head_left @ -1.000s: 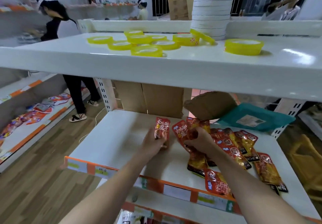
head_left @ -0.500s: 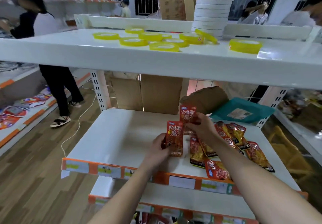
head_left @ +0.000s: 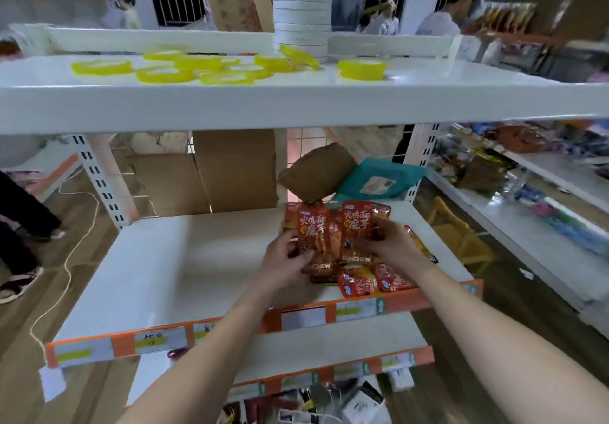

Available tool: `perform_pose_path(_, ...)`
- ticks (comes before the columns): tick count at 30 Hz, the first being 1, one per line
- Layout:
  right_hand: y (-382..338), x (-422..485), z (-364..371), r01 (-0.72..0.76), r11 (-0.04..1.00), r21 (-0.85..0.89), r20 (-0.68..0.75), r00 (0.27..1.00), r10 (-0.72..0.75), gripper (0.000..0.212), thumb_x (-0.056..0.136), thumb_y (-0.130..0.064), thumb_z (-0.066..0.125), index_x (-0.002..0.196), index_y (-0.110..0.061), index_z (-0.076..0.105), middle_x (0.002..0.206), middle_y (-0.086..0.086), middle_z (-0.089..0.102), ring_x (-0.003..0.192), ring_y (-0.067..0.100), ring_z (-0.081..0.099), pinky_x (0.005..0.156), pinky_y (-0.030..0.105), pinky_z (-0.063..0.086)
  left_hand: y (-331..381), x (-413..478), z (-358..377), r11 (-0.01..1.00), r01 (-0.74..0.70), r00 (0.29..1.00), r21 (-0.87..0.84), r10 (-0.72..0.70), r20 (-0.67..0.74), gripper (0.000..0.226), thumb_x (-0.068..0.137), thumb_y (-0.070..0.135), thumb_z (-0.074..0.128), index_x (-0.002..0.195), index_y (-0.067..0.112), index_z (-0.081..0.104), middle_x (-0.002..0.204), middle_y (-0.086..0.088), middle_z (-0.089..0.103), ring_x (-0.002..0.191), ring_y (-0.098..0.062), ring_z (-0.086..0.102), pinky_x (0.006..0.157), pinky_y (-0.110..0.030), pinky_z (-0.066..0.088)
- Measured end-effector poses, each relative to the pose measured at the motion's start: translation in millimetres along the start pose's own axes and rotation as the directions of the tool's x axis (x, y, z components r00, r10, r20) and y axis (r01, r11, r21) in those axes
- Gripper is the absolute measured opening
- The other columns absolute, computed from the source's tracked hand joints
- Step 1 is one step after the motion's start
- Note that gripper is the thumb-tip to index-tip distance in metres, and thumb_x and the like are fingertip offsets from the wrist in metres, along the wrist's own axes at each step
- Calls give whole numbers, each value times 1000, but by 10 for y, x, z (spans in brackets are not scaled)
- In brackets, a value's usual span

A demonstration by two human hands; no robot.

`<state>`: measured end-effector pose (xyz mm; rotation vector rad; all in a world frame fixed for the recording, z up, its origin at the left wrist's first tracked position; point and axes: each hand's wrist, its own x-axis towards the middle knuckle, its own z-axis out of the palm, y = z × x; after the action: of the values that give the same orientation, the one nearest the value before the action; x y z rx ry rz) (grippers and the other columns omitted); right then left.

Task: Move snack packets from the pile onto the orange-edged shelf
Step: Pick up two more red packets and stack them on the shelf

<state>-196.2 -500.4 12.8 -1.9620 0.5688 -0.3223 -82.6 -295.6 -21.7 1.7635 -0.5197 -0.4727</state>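
The orange-edged shelf (head_left: 158, 265) lay white and bare along its left half. Right of its middle, the person's left hand (head_left: 284, 267) gripped a red packet (head_left: 312, 232) by the lower end, fingers curled round it and the thumb across its front, so that it stood upright. Just beside it a second packet (head_left: 356, 225) stood upright too, pinched at its right side by the fingers of the right hand (head_left: 393, 247). Under both hands the pile (head_left: 375, 283) of red snack packets lay on the right part of the same shelf, reaching its front edge. A brown parcel (head_left: 316, 173) and a teal bag (head_left: 379, 179) leaned behind the pile.
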Motion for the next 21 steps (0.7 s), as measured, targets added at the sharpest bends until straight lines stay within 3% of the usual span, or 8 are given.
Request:
perform_pose_path(3,179,-153,-348,-33,999,8,-53,998,33,38,77,-22,84,109,-24,64,103,-4,74,89,8,70,80,27,59,238,76,365,999,-8,997,-33,10,74,46,88,20,75,130,22,55,118,6,62,112,-11,57,100,-33,48)
perform_pose_path(6,323,-370,-766,-59,995,80,-118,991,69,34,81,-9,80,111,-11,63,102,3,73,88,18,71,69,21,58,447,155,844,1000,-29,985,-12,30,173,47,87,24,76,128,27,53,124,6,58,117,-12,55,106,-39,46)
perform_pose_path(8,443,-558,-1079,-58,987,151,-180,980,85,34,81,-2,79,112,-8,64,103,7,74,91,25,73,71,28,61,594,182,1220,999,-39,971,-5,39,234,50,86,25,77,129,29,52,127,6,59,121,-15,55,108,-43,45)
perform_pose_path(10,605,-766,-1425,-60,977,203,-223,969,106,35,81,-3,79,111,-14,65,106,5,75,95,20,73,76,33,62,740,166,1631,998,-53,951,-21,57,305,36,87,19,76,115,30,57,120,4,66,115,-17,61,106,-44,48)
perform_pose_path(12,802,-966,-1787,-79,972,220,-265,954,138,36,81,-7,80,110,-22,64,107,1,75,96,16,73,79,34,61,858,133,2072,993,-102,916,-60,117,384,37,85,15,76,118,24,61,114,2,71,109,-18,67,101,-47,52)
perform_pose_path(16,1240,-1398,-2504,-135,961,240,-357,909,217,40,80,-8,81,114,-17,62,106,3,76,95,14,73,83,36,60,1072,-34,2948,987,-128,841,-101,162,516,45,87,12,74,128,20,58,119,1,69,113,-16,65,100,-40,53)
perform_pose_path(21,1799,-2004,-3293,-172,944,283,-476,829,293,46,79,-4,81,120,-10,62,106,5,76,98,20,73,91,48,57,1179,-273,4036,983,-126,761,-132,181,623,42,89,9,73,127,18,58,119,0,69,113,-15,65,101,-44,53)
